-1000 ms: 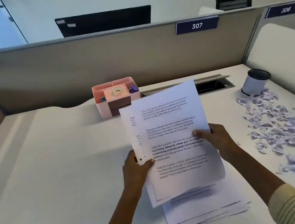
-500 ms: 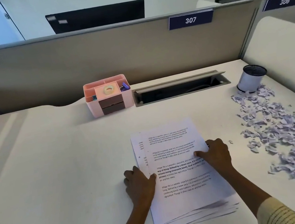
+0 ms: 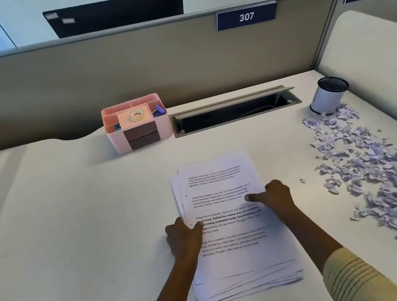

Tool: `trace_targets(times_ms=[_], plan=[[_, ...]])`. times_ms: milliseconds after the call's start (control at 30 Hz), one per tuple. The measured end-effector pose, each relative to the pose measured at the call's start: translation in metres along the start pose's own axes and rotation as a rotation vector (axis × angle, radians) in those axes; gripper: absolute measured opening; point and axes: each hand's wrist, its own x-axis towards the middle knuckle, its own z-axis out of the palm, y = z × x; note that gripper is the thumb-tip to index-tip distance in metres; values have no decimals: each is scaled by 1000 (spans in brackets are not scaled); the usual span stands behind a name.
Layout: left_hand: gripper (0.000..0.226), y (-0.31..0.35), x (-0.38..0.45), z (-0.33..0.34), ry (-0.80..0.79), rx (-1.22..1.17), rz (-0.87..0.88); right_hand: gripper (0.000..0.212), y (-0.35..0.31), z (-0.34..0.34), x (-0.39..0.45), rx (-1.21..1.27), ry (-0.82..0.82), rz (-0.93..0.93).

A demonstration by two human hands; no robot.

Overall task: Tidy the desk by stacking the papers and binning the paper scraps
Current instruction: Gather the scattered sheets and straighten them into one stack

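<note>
1. Since a second ago the sheets, then held up off the desk, have come down flat onto the papers (image 3: 233, 223); both hands have followed them.
2. Grip: left hand (image 3: 185, 240) holds the stack's left edge, thumb over the top sheet, fingers hidden at the side. Right hand (image 3: 274, 196) rests on the right edge, thumb laid across the print; fingers curl down out of sight.
3. Stack lies mid-desk (image 3: 75, 236), its near edges fanned and uneven.
4. Judgement: squeeze inward from both sides, then tap the near edge to square it.
5. Paper scraps (image 3: 368, 169) spread well to the right, reaching the small bin (image 3: 328, 99); none yet binned.
</note>
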Motion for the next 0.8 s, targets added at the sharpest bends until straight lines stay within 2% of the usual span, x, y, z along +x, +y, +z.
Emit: trace_targets(times_ms=[100, 200, 267, 467, 533, 600, 633, 733, 800], plan=[[70, 0, 1, -1, -21, -23, -11, 54, -3, 2, 1, 14, -26, 12], [64, 21, -23, -13, -40, 46, -9, 71, -12, 13, -2, -214, 0, 25], [60, 21, -26, -15, -48, 142, 0, 77, -18, 19, -7, -235, 4, 29], [57, 13, -23, -22, -75, 171, 39, 78, -10, 22, -10, 184, 8, 4], [54, 7, -22, -28, -89, 135, 51, 63, -8, 21, -9, 299, -17, 19], [48, -5, -16, -33, -103, 73, 65, 29, -10, 19, -11, 333, -75, -56], [42, -12, -12, -37, -109, 34, 70, 19, -15, 18, -14, 338, -97, -113], [10, -22, -6, -58, -95, -156, 57, 16, -41, 18, -36, 340, -165, -326], [14, -21, -4, -79, -95, -388, 36, 16, -65, 17, -56, 342, -204, -438]])
